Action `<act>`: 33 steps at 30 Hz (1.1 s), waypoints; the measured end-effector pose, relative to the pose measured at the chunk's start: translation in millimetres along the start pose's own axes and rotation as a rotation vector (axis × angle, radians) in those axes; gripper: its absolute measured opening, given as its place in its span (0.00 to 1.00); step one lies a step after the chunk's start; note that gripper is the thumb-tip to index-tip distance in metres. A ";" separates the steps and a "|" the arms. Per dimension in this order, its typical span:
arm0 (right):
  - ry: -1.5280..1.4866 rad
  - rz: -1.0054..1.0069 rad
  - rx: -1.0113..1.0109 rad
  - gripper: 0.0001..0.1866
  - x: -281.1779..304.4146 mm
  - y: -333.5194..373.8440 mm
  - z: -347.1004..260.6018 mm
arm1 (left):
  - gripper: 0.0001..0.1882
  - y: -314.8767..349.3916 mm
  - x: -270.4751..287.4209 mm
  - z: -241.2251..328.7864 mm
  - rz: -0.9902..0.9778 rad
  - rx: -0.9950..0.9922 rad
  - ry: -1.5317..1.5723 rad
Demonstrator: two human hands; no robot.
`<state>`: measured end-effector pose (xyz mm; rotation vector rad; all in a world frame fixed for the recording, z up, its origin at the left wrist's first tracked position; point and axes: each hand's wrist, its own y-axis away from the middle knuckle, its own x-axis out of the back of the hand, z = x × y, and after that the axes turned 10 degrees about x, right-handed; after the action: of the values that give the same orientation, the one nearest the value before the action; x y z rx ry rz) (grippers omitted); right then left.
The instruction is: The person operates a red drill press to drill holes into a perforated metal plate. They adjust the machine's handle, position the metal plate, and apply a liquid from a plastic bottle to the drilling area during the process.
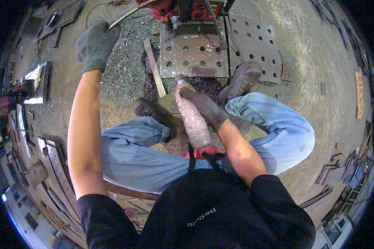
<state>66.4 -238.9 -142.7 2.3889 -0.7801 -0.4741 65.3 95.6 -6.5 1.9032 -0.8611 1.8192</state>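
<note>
My left hand [97,46], in a grey knit glove, is closed round the end of a metal lever [129,15] that runs up to a red machine [164,9] at the top. In my right hand [203,106], also gloved, is a cloudy, dirty plastic bottle [193,122]. The bottle lies slanted between my knees, its capped neck pointing away from me towards a steel plate [176,68]. That plate has rows of round holes, and the machine stands over its far part. The machine's working tip is not clearly visible.
A second perforated plate [257,50] adjoins on the right. Metal shavings [126,74] cover the floor at left, beside a flat metal strip [154,68]. My boots [245,79] flank the near plate edge. Metal stock [340,170] lies at right, and a wooden piece [359,94] farther off.
</note>
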 end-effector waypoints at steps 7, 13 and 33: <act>-0.218 -0.120 0.301 0.32 -10.6 18.2 -20.7 | 0.24 -2.4 -9.9 -6.7 0.028 -0.020 0.026; -0.023 -0.083 0.380 0.40 -26.7 11.0 -10.3 | 0.25 -3.8 -14.4 -5.3 0.022 -0.011 0.102; -0.021 -0.041 0.139 0.25 -18.8 8.6 -1.1 | 0.17 14.4 7.2 -2.6 0.127 -0.016 0.241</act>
<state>49.0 -232.3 -133.7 2.5365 -0.7987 -0.4757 53.9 85.3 -1.3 1.6083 -0.9259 2.0579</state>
